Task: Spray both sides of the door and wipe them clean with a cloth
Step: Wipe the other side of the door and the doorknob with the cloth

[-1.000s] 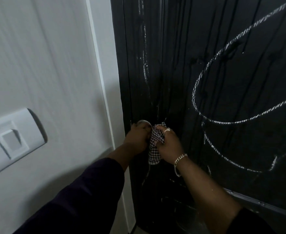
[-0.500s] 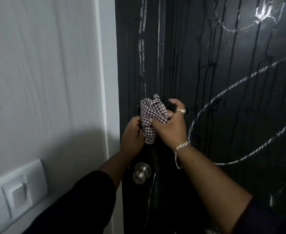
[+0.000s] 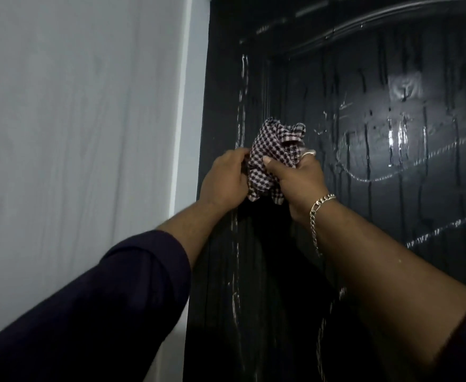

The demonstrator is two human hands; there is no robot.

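A black panelled door [image 3: 391, 216] fills the right of the view, wet with runs of spray and white foamy streaks. A bunched checked cloth [image 3: 273, 158] is held against the door's left stile. My left hand [image 3: 223, 180] grips the cloth's left side, fingers curled behind it. My right hand [image 3: 298, 180], with a ring and a chain bracelet, grips the cloth from the right, thumb over the fabric. Both arms reach up from the bottom of the view.
A pale wall [image 3: 75, 133] takes up the left side, with a white door frame strip [image 3: 187, 106] between it and the door. A curved moulding [image 3: 377, 15] runs along the top of the door panel.
Both hands have carried the cloth upward along the door's left stile, from beside the knob to well above it. The knob and the wall switch have dropped out of view.
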